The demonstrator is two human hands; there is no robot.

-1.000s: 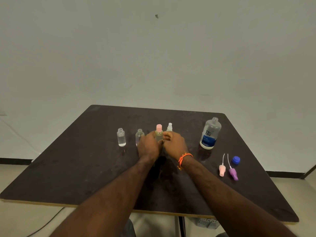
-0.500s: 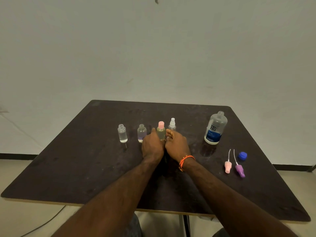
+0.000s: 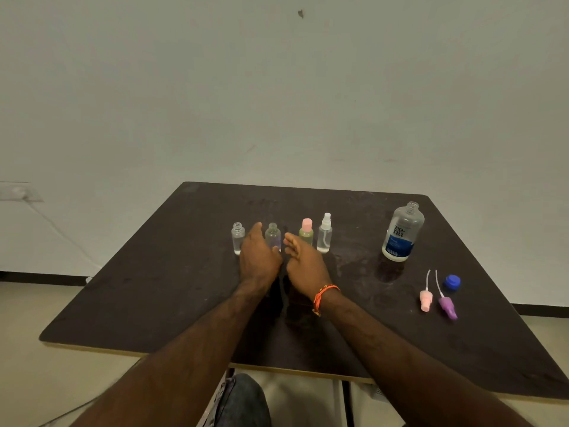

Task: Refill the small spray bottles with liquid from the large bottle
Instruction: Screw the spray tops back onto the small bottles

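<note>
Four small bottles stand in a row on the dark table [image 3: 154, 288]: a clear uncapped bottle [image 3: 238, 238], a purple-tinted uncapped bottle [image 3: 272, 237], a green bottle with a pink cap [image 3: 306, 232] and a clear bottle with a white spray head [image 3: 324, 234]. The large uncapped bottle with a blue label [image 3: 401, 234] stands at the right. My left hand [image 3: 258, 257] reaches between the two uncapped bottles, fingers extended beside the purple-tinted one. My right hand [image 3: 303, 257] hovers just in front of the green bottle, fingers relaxed and holding nothing.
A blue cap [image 3: 451, 282], a pink spray head [image 3: 426, 298] and a purple spray head [image 3: 447, 306] with dip tubes lie at the right front of the table. A plain wall rises behind the table's far edge.
Both hands have let go of the pink-capped green bottle and shifted left. My left hand now reaches beside the purple-tinted bottle.
</note>
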